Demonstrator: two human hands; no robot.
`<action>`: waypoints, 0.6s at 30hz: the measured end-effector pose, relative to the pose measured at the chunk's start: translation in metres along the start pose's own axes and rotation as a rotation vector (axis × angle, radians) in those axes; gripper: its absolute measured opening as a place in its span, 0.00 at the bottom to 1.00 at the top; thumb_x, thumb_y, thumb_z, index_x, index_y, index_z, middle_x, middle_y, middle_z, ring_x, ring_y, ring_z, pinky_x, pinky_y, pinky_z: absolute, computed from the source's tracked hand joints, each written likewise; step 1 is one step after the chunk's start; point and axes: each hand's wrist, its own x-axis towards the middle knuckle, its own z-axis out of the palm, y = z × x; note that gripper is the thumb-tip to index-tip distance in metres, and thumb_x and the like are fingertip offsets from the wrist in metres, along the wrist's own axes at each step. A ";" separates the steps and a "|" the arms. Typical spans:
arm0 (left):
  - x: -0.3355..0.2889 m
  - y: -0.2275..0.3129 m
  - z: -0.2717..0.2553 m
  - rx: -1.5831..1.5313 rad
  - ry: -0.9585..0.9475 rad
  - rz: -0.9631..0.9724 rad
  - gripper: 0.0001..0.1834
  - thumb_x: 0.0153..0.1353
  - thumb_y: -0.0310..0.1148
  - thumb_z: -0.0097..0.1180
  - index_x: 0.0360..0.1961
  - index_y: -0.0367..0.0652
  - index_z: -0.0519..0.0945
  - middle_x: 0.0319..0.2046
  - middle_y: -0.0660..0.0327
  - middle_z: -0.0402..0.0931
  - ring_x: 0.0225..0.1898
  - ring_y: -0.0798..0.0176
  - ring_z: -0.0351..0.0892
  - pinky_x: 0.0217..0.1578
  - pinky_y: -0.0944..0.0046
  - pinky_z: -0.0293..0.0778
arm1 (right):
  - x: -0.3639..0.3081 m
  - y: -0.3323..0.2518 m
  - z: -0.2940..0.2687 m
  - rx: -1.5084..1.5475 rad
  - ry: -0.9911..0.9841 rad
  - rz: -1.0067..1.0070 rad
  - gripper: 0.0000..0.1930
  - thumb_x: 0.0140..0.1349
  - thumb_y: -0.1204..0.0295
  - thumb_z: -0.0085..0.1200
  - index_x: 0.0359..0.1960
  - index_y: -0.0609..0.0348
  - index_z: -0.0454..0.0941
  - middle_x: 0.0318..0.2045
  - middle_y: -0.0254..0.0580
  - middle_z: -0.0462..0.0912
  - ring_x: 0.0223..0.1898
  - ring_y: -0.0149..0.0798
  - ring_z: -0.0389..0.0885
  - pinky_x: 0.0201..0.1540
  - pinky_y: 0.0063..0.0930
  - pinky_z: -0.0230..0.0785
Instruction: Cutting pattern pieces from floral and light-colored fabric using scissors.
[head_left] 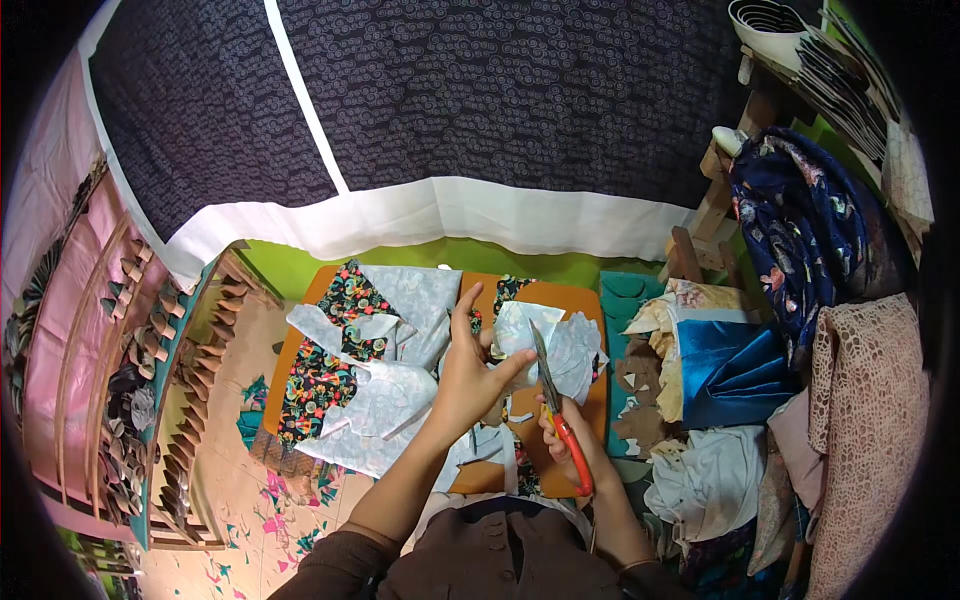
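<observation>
My right hand [572, 440] grips a pair of scissors [548, 378] with red and yellow handles, the blades pointing up and away from me. My left hand [472, 362] holds a small pale fabric piece [522, 322] beside the blades, its thumb pointing right and its index finger raised. The other fingers are partly hidden. Below the hands, pale cut fabric [395, 405] lies over dark floral printed fabric [310, 385] on an orange-brown board. A crumpled pale piece [574, 355] lies just right of the blades.
On the left, a pink-backed rack [75, 330] holds rows of pointed leaf-like pieces. Green and pink scraps [285, 500] litter the floor. To the right are folded blue satin [735, 360], white cloth [705, 485] and a hanging lace cloth [868, 400]. A dark patterned curtain [500, 100] hangs ahead.
</observation>
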 end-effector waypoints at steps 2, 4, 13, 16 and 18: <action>0.000 0.000 0.000 0.046 0.002 -0.006 0.43 0.46 0.22 0.59 0.59 0.41 0.44 0.31 0.55 0.76 0.35 0.67 0.75 0.37 0.70 0.69 | 0.001 0.004 -0.004 -0.133 -0.048 -0.089 0.28 0.56 0.55 0.47 0.53 0.61 0.57 0.27 0.28 0.61 0.21 0.16 0.58 0.20 0.05 0.51; 0.001 0.003 0.002 -0.020 0.005 0.009 0.44 0.46 0.22 0.59 0.59 0.40 0.43 0.29 0.54 0.76 0.34 0.68 0.75 0.36 0.71 0.69 | 0.000 0.008 -0.007 -0.215 -0.057 -0.158 0.34 0.52 0.48 0.48 0.53 0.62 0.57 0.27 0.28 0.61 0.21 0.16 0.58 0.20 0.07 0.52; 0.002 0.005 -0.003 0.032 -0.005 -0.013 0.45 0.45 0.23 0.60 0.59 0.42 0.44 0.32 0.52 0.73 0.33 0.66 0.74 0.34 0.69 0.69 | -0.002 0.003 -0.001 -0.302 -0.044 -0.221 0.44 0.44 0.36 0.47 0.51 0.64 0.58 0.26 0.28 0.61 0.20 0.17 0.59 0.20 0.10 0.53; 0.001 -0.004 -0.006 0.066 -0.069 -0.030 0.44 0.46 0.25 0.60 0.59 0.42 0.45 0.33 0.52 0.72 0.33 0.66 0.73 0.33 0.69 0.69 | 0.000 0.002 -0.003 -0.180 -0.026 -0.099 0.39 0.48 0.40 0.46 0.51 0.63 0.58 0.25 0.28 0.61 0.20 0.17 0.59 0.19 0.08 0.52; 0.001 -0.007 -0.009 0.134 -0.064 -0.005 0.42 0.46 0.26 0.60 0.59 0.42 0.46 0.32 0.52 0.72 0.32 0.66 0.73 0.34 0.69 0.68 | 0.003 0.003 -0.004 -0.068 0.004 0.035 0.35 0.53 0.43 0.44 0.50 0.62 0.59 0.25 0.28 0.60 0.20 0.16 0.58 0.19 0.07 0.52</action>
